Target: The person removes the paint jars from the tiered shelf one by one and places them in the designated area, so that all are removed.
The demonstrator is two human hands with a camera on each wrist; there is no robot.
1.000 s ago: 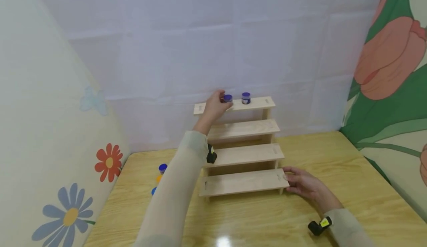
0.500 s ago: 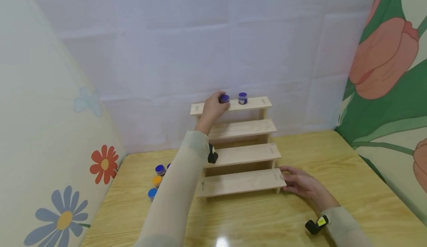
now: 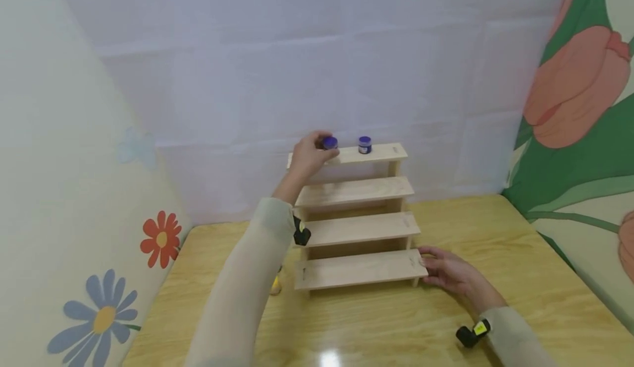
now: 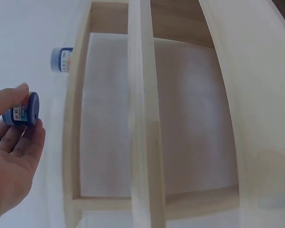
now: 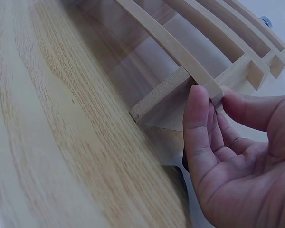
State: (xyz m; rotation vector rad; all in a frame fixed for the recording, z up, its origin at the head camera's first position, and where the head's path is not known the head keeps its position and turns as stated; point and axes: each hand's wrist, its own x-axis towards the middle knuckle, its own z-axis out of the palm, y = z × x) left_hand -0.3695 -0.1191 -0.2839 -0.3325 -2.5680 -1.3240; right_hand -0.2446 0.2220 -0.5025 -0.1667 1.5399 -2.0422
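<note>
My left hand (image 3: 309, 155) pinches a small paint jar (image 3: 330, 143) with a purple-blue lid, at the left part of the top shelf. In the left wrist view this jar (image 4: 21, 111) sits between thumb and fingertips, tilted on its side in that picture. A second jar (image 3: 365, 146) of the same look stands upright on the top shelf, to the right of the held one. The pale wooden four-tier stepped rack (image 3: 361, 269) stands on the table. My right hand (image 3: 453, 272) grips the right end of its lowest board (image 5: 199, 76), thumb on one face and fingers on the other.
Partly hidden by my left forearm, a yellow jar (image 3: 275, 286) stands on the wood-grain table (image 3: 366, 328) left of the rack. A white cloth backdrop (image 3: 277, 81) hangs close behind the rack. Flower-printed panels (image 3: 569, 114) flank both sides.
My left hand has shifted left with its jar, widening the gap to the second jar. Jars left of my forearm are now covered, and a yellow one shows right of it. My right hand stays put.
</note>
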